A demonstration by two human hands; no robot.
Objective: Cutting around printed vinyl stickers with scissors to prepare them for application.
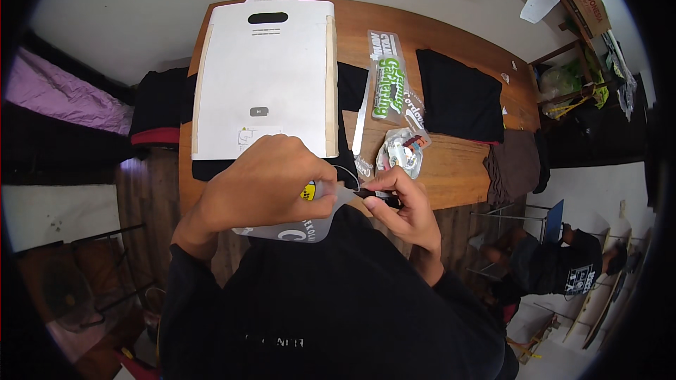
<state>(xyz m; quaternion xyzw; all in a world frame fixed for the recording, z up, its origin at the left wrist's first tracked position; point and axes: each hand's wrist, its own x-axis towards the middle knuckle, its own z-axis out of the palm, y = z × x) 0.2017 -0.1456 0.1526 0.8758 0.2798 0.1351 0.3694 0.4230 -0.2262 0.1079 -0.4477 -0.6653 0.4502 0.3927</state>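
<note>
Pinched between the thumb and fingers of my left hand (271,179) is a translucent film sheet (303,231) with white and yellow print. The sheet hangs over my black shirt, in front of the table's near edge. My right hand (405,207) is closed on a small dark tool (367,193), whose kind I cannot make out. Its tip meets the sheet's right corner, and a thin pale curved strand shows just above. Both hands are close together. Beyond them stands a large white flat-topped machine (292,70) with a dark handle slot.
On the wooden table (458,186) lie printed films (387,88), a pale narrow strip (361,119), crumpled clear film scraps (401,151) and folded black cloth (461,95). Brown cloth (514,165) drapes off the right end. Another person (563,257) sits at the far right.
</note>
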